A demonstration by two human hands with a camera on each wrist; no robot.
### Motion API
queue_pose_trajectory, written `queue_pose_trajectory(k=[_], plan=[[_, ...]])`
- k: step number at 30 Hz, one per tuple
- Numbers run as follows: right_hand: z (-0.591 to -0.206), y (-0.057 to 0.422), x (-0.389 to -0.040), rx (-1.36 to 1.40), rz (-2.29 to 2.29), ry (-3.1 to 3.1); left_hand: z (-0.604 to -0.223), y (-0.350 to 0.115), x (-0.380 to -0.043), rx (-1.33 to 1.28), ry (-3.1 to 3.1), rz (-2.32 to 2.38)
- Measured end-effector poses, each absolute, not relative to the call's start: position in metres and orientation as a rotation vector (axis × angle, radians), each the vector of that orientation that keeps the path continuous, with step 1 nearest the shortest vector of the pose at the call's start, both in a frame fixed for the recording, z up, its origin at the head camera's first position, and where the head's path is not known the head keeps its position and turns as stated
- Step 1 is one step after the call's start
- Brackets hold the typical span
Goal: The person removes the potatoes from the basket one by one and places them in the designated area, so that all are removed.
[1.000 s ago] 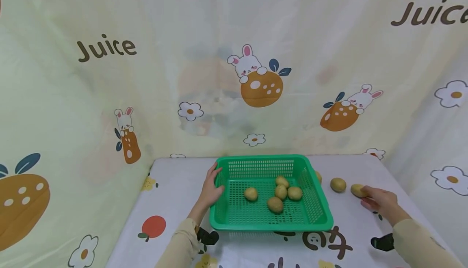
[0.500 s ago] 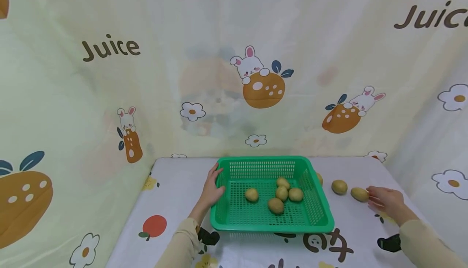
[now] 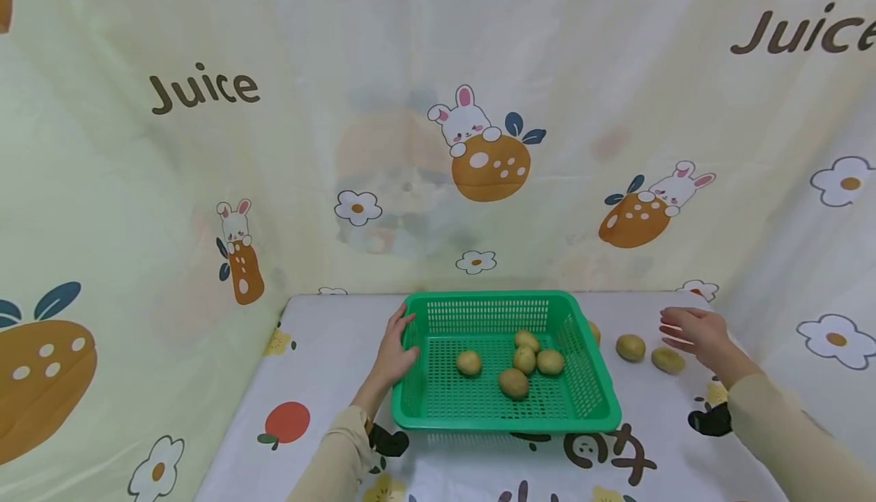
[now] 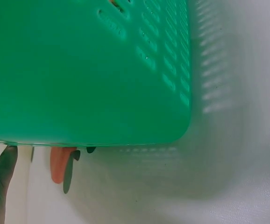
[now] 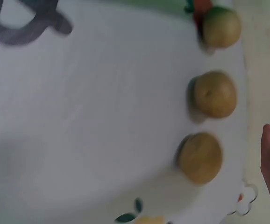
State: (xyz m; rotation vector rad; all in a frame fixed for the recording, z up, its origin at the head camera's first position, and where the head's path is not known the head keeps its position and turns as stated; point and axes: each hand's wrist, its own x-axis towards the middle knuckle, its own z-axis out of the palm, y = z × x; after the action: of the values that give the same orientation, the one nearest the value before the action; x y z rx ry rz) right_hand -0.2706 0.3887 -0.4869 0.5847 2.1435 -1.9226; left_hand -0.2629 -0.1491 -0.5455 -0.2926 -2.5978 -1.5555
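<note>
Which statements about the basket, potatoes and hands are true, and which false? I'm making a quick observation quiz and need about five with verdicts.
1. Five potatoes lie in the basket. True.
2. The right hand holds a potato. False: it is raised with nothing in it.
3. The left hand touches the basket's left rim. True.
4. The basket is red. False: it is green.
5. Three more potatoes lie outside the basket, to its right. True.
</note>
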Motion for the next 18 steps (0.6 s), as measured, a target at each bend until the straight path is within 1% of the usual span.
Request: queue_pose_trajectory(k=[7,12,15,18], plan=[[-0.457,0.334,-0.291,0.358,-2.067,1.969,-0.547,-0.149,-0.262,-0.3,-2.603,-1.522],[-0.439,0.287,-0.301,0.224,-2.049,1.99,-0.546,-0.149,-0.261,-0.294,-2.603,-1.533],[-0.44,0.256,-0.305,0.167,-2.033,1.987,-0.546,-0.149,-0.262,-0.291,-2.601,-1.534],[-0.45,0.225,-0.306,0.112,-2.049,1.922,-0.547,-0.148,-0.262,-0.299,-2.602,-1.528]])
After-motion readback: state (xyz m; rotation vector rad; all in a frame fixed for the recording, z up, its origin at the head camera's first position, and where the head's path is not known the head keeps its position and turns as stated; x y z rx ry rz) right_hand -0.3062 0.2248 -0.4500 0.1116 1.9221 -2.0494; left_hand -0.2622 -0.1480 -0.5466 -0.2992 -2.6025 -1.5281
